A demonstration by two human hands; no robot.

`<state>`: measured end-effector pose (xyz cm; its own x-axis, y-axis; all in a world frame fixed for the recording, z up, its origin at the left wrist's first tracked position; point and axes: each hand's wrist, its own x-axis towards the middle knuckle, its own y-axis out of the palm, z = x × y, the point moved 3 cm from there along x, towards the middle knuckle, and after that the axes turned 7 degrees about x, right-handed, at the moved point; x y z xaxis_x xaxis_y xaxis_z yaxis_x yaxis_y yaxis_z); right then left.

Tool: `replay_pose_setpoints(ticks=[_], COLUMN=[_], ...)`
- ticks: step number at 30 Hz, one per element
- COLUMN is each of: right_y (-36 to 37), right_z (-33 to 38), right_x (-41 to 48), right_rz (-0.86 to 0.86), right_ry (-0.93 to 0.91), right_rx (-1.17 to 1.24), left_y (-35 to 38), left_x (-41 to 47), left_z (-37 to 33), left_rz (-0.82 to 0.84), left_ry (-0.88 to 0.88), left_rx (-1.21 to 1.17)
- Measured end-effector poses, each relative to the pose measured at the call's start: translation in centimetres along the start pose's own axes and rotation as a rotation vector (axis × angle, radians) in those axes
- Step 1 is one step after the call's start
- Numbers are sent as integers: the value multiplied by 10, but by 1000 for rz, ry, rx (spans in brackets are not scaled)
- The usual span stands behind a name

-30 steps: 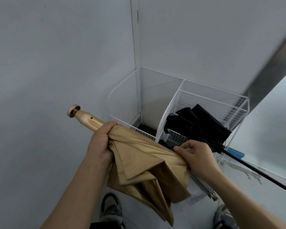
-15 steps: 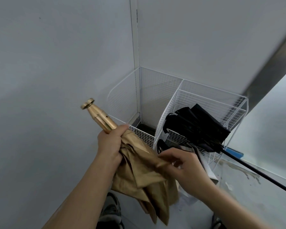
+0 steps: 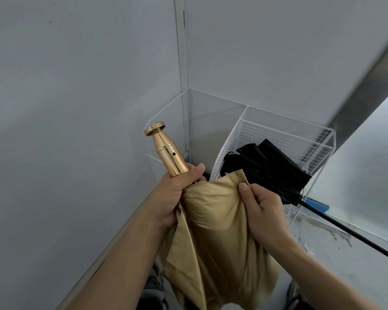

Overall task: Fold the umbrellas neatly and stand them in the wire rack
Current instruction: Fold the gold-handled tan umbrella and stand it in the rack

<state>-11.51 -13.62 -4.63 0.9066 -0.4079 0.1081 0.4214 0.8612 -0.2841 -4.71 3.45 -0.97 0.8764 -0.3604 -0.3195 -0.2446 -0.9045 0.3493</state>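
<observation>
In left hand, gold umbrella tilted more upright

The wire rack stood in the corner, the long-shafted umbrella lying in its right compartment, shaft jutting rightward, and before it the folding umbrella hung between the left hand, under its handle, and the right hand.

legible text: none is found | gold umbrella, handle above the left hand: no brand or number is made out | black umbrella beyond the right hand: no label is made out | wire rack behind both hands: no sign is seen
</observation>
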Motion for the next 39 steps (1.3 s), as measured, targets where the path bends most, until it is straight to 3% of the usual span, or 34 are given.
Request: replay_pose_setpoints(ticks=[10, 15, 18, 23, 26, 28, 31, 34, 36, 39], right_y=[25, 17, 10, -1, -15, -19, -2, 21, 26, 19], right_z=[-17, -21, -22, -22, -12, 4, 18, 13, 8, 3], right_x=[-8, -10, -9, 0, 3, -3, -20, -36, -36, -27], right_rz=[210, 302, 272, 195, 22, -62, 198, 573, 637, 627], right_ry=[215, 307, 261, 233, 84, -78, -164, -75, -3, 210], right_rx=[-30, -54, -165, -310, -360, -237, -193, -520, -660, -406], left_y=[-7, -23, -41, -54, -64, -70, -70, -59, -51, -41], left_x=[-2, 6, 11, 9, 11, 14, 16, 16, 14, 11], left_z=[10, 8, 2, -6, -5, -3, 0, 5, 7, 4], left_rz=[-133, -345, -447, -467, -535, -585, -639, -556, -441, -300], left_ry=[-27, -19, -32, -82, -103, -98, -72, -122, -166, -155], left_rx=[-50, 31, -19, -126, -143, -151, -136, -110, -98, -48])
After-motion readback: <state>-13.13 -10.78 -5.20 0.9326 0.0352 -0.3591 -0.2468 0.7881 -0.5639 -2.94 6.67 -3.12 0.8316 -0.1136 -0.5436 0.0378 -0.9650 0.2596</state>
